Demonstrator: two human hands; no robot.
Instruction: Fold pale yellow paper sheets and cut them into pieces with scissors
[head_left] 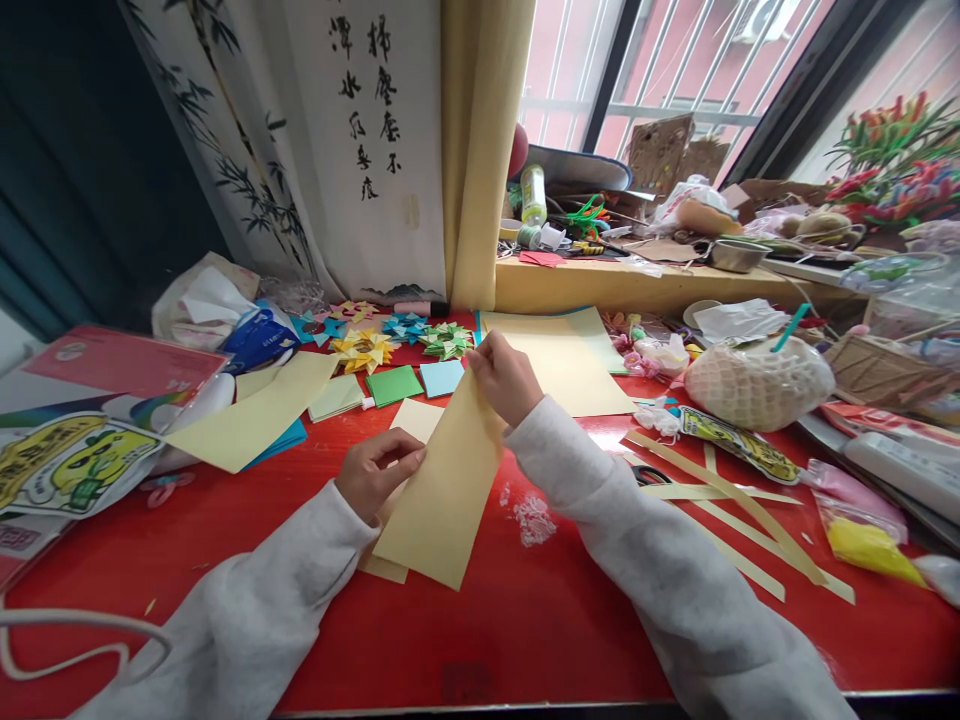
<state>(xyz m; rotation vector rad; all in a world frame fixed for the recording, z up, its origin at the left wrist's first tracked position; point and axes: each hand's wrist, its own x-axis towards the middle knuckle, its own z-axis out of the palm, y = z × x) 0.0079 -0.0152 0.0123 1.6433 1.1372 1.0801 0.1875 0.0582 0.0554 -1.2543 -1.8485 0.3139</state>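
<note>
Red and glossy, the surface (480, 620) sits under a window with a cream curtain (480, 150) and a hanging scroll of brush writing (367, 110) behind it; at its middle a long pale yellow sheet (442, 490) is held up off the red top, tilted, its lower corner hanging near the person's sleeves; the sheet looks folded or doubled along its length, with a second layer peeping out at the lower left, so a first fold seems made and the finer creasing seems still to come; the left hand (375, 470) pinches the sheet's left edge about midway, thumb and fingers closed on the paper; the right hand (504, 375) grips the upper end, fingers curled shut over the top corner; the paper therefore runs between the two grips, lower at the left and higher at the right. Beyond the sheet lie flat yellow sheets (570, 365), small green and blue squares (416, 382), and finished folded paper stars (405, 335) in yellow, blue and green; cut yellow strips (735, 510) lie to the right, near a netted white bundle (757, 380); another yellow sheet (251, 415) rests to the left beside printed packets (75, 460).
</note>
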